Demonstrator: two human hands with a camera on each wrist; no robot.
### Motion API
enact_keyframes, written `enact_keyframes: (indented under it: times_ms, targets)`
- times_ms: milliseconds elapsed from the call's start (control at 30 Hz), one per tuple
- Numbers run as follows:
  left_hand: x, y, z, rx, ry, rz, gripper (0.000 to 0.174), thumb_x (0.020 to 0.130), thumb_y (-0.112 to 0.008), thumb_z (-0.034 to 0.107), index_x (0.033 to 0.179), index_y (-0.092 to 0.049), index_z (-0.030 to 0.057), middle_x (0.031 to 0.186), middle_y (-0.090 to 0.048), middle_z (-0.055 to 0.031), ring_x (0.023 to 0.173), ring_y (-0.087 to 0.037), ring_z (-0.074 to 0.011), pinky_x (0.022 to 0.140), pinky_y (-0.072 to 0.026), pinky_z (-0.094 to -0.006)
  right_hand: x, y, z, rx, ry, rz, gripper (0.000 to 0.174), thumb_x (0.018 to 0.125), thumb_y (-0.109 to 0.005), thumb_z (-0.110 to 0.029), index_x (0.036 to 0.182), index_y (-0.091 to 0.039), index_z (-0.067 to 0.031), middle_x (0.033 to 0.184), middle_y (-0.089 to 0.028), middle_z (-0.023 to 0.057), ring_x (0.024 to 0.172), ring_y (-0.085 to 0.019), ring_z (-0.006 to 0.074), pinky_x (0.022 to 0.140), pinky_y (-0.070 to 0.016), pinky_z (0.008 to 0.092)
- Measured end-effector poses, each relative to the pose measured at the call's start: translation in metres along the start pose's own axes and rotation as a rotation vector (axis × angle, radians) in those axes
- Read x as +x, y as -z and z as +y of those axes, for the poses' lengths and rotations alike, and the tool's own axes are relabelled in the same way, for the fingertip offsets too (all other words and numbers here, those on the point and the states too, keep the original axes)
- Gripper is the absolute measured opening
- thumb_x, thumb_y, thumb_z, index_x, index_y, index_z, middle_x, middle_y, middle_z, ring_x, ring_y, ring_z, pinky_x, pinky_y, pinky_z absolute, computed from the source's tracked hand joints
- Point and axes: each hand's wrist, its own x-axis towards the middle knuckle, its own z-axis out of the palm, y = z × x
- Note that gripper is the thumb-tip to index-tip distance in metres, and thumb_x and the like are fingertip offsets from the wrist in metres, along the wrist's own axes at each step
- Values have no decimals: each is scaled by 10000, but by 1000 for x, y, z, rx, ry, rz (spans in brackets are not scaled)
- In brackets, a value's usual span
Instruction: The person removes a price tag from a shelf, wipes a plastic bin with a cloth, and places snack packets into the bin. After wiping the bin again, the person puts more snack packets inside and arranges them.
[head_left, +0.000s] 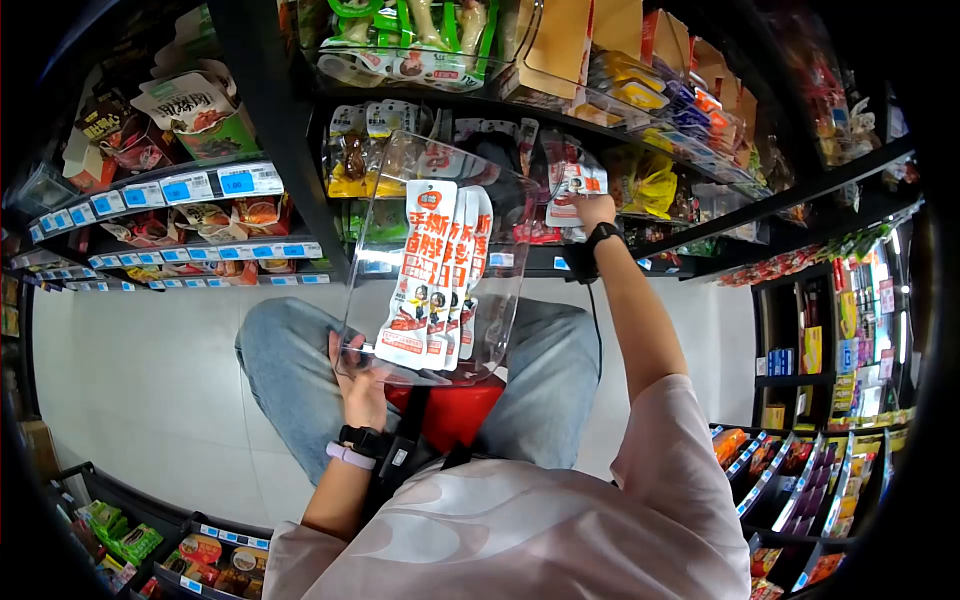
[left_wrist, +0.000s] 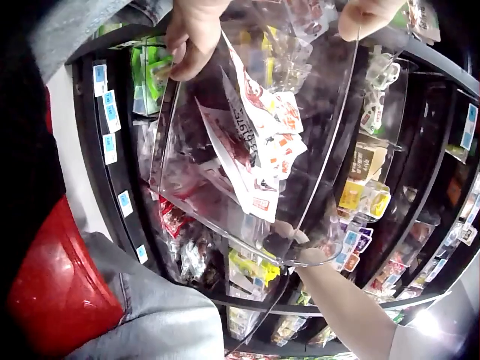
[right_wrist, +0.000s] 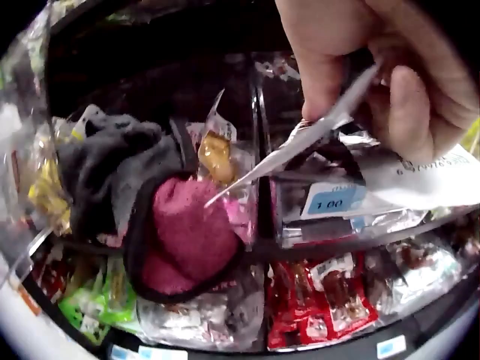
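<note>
My left hand (head_left: 362, 392) grips the near end of a clear plastic bin (head_left: 513, 290), tilted above my lap. Several white snack packets with red print (head_left: 425, 285) lie overlapping inside it; the left wrist view shows them edge-on (left_wrist: 262, 150). At the shelf, to the right of the bin, my right hand (head_left: 597, 212) holds white snack packets (head_left: 575, 185). Close up in the right wrist view, the right hand (right_wrist: 375, 82) pinches a packet (right_wrist: 300, 139) between thumb and fingers. Below it, a pink and grey cloth (right_wrist: 191, 232) lies over the shelf.
Shelves with bagged snacks (head_left: 410, 40) rise ahead, their price-tag rail (head_left: 180, 190) running along the left. Red packs (right_wrist: 319, 304) sit in a lower compartment. A red stool (head_left: 465, 415) is between my legs. More snack racks (head_left: 800, 480) stand behind at right.
</note>
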Motion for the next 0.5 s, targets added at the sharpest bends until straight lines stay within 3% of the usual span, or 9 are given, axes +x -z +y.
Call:
enact_keyframes:
  times_ms: [33, 100, 133, 167, 300, 367, 433, 500]
  targets:
    - [0, 0, 0, -8, 6, 8, 847, 702, -542, -41, 1441, -195, 187, 1295, -358, -100, 1166, -423, -250, 904, -470, -380, 17, -2, 6, 204, -226, -197, 356, 732, -743, -239, 896, -613, 48, 828, -655, 191, 739, -640, 312, 655, -516, 402]
    - [0, -1, 0, -13, 7, 12, 848, 702, -541, -41, 1441, -193, 185, 1298, -352, -104, 1164, -425, -252, 901, -471, -381, -8, 22, -16, 376, -220, -248, 245, 793, -686, -193, 934, -618, -3, 719, -556, 67, 640, -570, 222, 494, -483, 390]
    - [1, -2, 0, -19, 6, 11, 848, 701, -541, -40, 1441, -191, 184, 1300, -346, -108, 1163, -427, -255, 899, -473, -381, -10, 26, -17, 348, -162, -193, 197, 803, -667, -181, 917, -601, -34, 680, -506, 31, 582, -518, 176, 464, -457, 345]
    - [1, -3, 0, -15, 0, 18, 848, 701, -541, -40, 1441, -191, 184, 1300, -346, -108, 1163, -427, -255, 899, -473, -381, -10, 31, -13, 316, -10, -160, 172, 803, -659, -193, 875, -585, -55, 706, -524, 17, 594, -518, 142, 428, -402, 293]
    - [1, 0, -2, 18, 3, 18, 827, 723, -525, -20, 1445, -175, 181, 1322, -306, -123, 1170, -419, -262, 910, -464, -391, -84, 86, -32, 692, -192, -120, 102, 821, -610, -182, 870, -585, -96, 746, -570, 5, 628, -540, 89, 400, -297, 233]
    - [2, 1, -4, 19, 10, 4, 829, 727, -524, -14, 1448, -162, 177, 1321, -307, -125, 1178, -410, -266, 927, -450, -399, -132, 111, -17, 920, -136, -242, 86, 848, -564, -141, 912, -576, -83, 792, -595, 15, 662, -572, 101, 444, -376, 248]
    - [3, 0, -4, 17, 6, 9, 831, 727, -526, -10, 1448, -156, 172, 1329, -298, -127, 1185, -400, -266, 934, -441, -401, -190, 126, -13, 1125, -128, -283, 100, 877, -524, -112, 946, -557, -47, 851, -606, 29, 728, -597, 117, 572, -464, 259]
    - [2, 1, -5, 22, -4, -5, 824, 729, -528, -9, 1446, -160, 167, 1339, -289, -125, 1187, -392, -262, 930, -441, -398, -252, 139, -14, 1210, -73, -258, 105, 903, -493, -102, 955, -520, -16, 905, -605, 54, 770, -597, 126, 716, -488, 261]
